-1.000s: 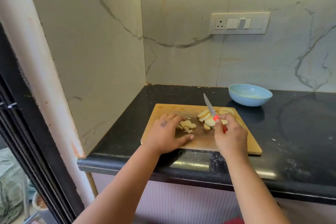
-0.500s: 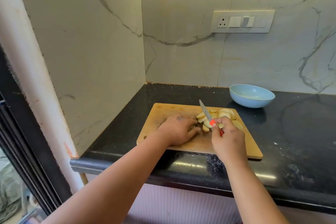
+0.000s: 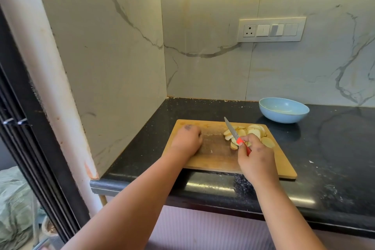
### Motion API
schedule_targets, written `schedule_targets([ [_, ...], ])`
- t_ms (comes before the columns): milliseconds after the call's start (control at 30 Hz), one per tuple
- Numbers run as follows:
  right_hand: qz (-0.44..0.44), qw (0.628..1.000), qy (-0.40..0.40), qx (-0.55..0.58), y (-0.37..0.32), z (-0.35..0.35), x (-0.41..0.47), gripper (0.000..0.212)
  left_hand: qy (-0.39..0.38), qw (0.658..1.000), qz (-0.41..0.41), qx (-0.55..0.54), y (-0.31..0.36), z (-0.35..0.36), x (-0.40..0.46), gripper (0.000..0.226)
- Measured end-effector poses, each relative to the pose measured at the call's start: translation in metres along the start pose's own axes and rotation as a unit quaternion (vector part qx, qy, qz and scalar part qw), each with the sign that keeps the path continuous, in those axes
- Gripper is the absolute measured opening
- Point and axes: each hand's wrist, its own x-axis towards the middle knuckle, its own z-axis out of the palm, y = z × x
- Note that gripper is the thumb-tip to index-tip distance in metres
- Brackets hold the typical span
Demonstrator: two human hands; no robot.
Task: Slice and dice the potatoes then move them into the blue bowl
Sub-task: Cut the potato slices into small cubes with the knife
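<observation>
With our right hand (image 3: 256, 157) gripping the knife (image 3: 233, 131) and our left hand (image 3: 187, 141) curled over diced pieces we cannot see, we risk scattering potato slices (image 3: 251, 133) off the cutting board (image 3: 219, 153).

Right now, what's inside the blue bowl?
The blue bowl shows only its pale inner surface, with no potato pieces in it. The potato slices lie on the cutting board. The near inner wall is hidden by the rim.

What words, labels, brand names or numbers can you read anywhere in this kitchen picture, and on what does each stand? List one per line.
None can be read.
Switch plate: no lettering shows on its socket or switches.
Knife: any mark on the blade is too small to tell.
Blue bowl, cutting board: plain, no print.
Left hand: a dark mark on the back, too blurred to read.
</observation>
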Motion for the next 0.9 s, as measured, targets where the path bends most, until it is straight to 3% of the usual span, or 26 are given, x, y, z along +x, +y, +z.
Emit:
schedule_targets([
  [133,0.004,1.0,-0.006,0.001,-0.002,-0.001,0.0,0.015,0.035,0.996,-0.081,-0.021,-0.017,-0.005,-0.004,0.023],
  [233,0.004,1.0,-0.005,0.003,-0.002,-0.001,-0.001,0.014,0.074,0.984,-0.109,-0.119,-0.023,-0.013,-0.009,0.02],
  [400,0.0,1.0,-0.003,0.004,-0.002,-0.001,-0.001,0.013,0.116,0.908,-0.198,-0.35,-0.033,-0.018,-0.01,0.015],
  [467,0.001,1.0,-0.004,0.004,-0.002,-0.002,-0.001,0.013,0.129,0.873,-0.232,-0.409,-0.037,-0.018,-0.009,0.013],
  [500,0.001,1.0,-0.003,0.005,-0.003,-0.002,-0.001,0.013,0.138,0.871,-0.23,-0.412,-0.037,-0.019,-0.01,0.015],
  [600,0.01,1.0,0.014,0.019,-0.004,-0.002,-0.002,0.014,0.176,0.944,-0.125,-0.251,-0.032,-0.019,-0.012,0.02],
  [667,0.022,0.999,0.032,0.034,-0.004,-0.003,-0.002,0.015,0.18,0.971,-0.047,-0.149,-0.021,-0.018,-0.011,0.024],
  [900,0.027,0.996,0.067,0.058,-0.003,-0.007,-0.003,0.015,0.072,0.99,0.038,-0.115,0.03,-0.004,0.011,0.021],
])
